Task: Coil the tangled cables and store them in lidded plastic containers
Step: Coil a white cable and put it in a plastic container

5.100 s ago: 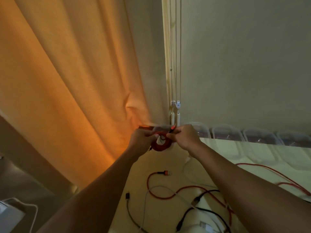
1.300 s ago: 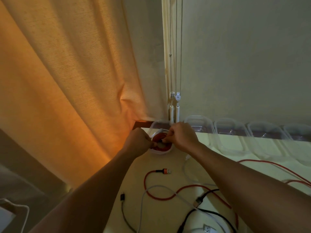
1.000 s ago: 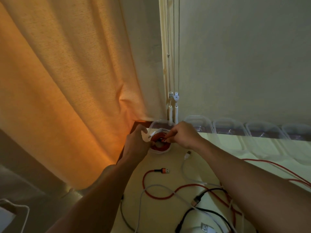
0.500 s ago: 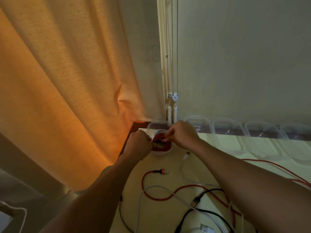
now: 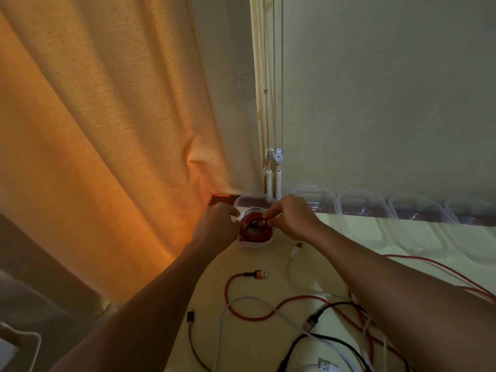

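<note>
Two hands (image 5: 214, 224), one coiled red cable (image 5: 255, 233) — six clear containers (image 5: 362, 208).

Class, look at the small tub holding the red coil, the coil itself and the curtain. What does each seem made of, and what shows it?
Tub: likely clear plastic; translucent wall, contents show through.
Red coil: possibly braided sheath, matte; too blurred to be sure.
Curtain: woven cloth; fine ribbed weave, light glowing through.

Looking like a room in a home, by a window: daylight is glowing through a fabric curtain (image 5: 107, 130) on the left, blind cords (image 5: 279, 181) are hanging beside a plain wall (image 5: 389, 89), and USB charging cables (image 5: 259, 275) are lying loose on a pale table (image 5: 265, 257).
</note>
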Available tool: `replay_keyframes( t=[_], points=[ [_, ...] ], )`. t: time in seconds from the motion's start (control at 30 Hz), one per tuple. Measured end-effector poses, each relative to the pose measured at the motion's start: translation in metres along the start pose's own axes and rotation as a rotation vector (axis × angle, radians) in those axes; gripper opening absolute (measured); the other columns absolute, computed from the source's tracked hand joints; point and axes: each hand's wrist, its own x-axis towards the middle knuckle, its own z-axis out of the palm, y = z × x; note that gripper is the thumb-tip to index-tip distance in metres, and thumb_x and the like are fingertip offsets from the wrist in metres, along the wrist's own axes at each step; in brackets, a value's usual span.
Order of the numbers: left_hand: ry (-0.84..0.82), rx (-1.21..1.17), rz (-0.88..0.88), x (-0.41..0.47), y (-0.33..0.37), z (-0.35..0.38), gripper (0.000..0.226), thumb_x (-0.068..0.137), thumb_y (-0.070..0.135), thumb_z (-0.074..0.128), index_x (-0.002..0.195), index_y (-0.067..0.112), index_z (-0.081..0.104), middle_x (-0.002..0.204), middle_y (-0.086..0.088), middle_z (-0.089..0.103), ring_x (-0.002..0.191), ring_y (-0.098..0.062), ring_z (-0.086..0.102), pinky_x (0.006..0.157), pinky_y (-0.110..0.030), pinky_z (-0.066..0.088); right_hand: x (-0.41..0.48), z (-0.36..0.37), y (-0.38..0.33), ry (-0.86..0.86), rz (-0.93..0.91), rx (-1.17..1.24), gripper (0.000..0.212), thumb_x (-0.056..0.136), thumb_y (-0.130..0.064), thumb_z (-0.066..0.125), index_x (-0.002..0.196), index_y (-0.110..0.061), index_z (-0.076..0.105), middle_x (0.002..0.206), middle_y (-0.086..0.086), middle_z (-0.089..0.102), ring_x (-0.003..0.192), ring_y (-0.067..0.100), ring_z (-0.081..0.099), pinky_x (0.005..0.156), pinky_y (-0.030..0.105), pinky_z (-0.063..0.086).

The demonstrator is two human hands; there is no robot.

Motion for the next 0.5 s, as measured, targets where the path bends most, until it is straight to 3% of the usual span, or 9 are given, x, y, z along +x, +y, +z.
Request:
replay_keyframes(
  t=[0.1, 0.27, 0.4, 0.5],
  points=[
    [-0.021, 0.004, 0.008, -0.003, -0.003, 0.002, 0.037, 0.091, 0.037, 0.075, 0.124, 0.02, 0.072, 0.108, 0.0, 0.076, 0.075, -0.003, 0.061, 0.066, -0.024, 0.046, -0.002, 0.001, 0.001, -0.008, -0.024, -0.008, 0.017, 0.089, -0.018, 0.075, 0.105, -0.023, 0.079, 0.118, 0.0, 0.074, 0.11, 0.015, 0.067, 0.097, 0.032, 0.049],
    [0.002, -0.013, 0.025, -0.017, 0.0, -0.005, 0.033, 0.094, 0.036, 0.072, 0.124, 0.021, 0.073, 0.111, -0.003, 0.075, 0.091, -0.016, 0.069, 0.079, -0.029, 0.054, -0.015, -0.006, 0.0, 0.046, -0.094, 0.062, 0.022, 0.091, -0.023, 0.074, 0.113, -0.024, 0.077, 0.113, -0.004, 0.076, 0.101, 0.009, 0.069, 0.092, 0.028, 0.052],
    [0.069, -0.121, 0.02, -0.044, 0.012, -0.015, 0.025, 0.094, 0.029, 0.073, 0.118, 0.022, 0.075, 0.08, 0.008, 0.069, 0.068, -0.005, 0.061, 0.064, -0.024, 0.048, -0.045, -0.022, -0.009, 0.097, -0.116, 0.093, 0.032, 0.09, -0.024, 0.075, 0.122, -0.025, 0.072, 0.114, -0.009, 0.073, 0.093, 0.004, 0.062, 0.092, 0.031, 0.052],
    [0.104, -0.133, 0.064, -0.074, 0.022, -0.023, 0.022, 0.094, 0.026, 0.073, 0.115, 0.022, 0.076, 0.074, 0.011, 0.064, 0.068, -0.003, 0.06, 0.058, -0.015, 0.042, -0.08, -0.031, -0.011, 0.113, -0.139, 0.062, 0.04, 0.092, -0.025, 0.074, 0.131, -0.025, 0.067, 0.119, -0.009, 0.069, 0.097, 0.006, 0.059, 0.086, 0.025, 0.047]
  ],
)
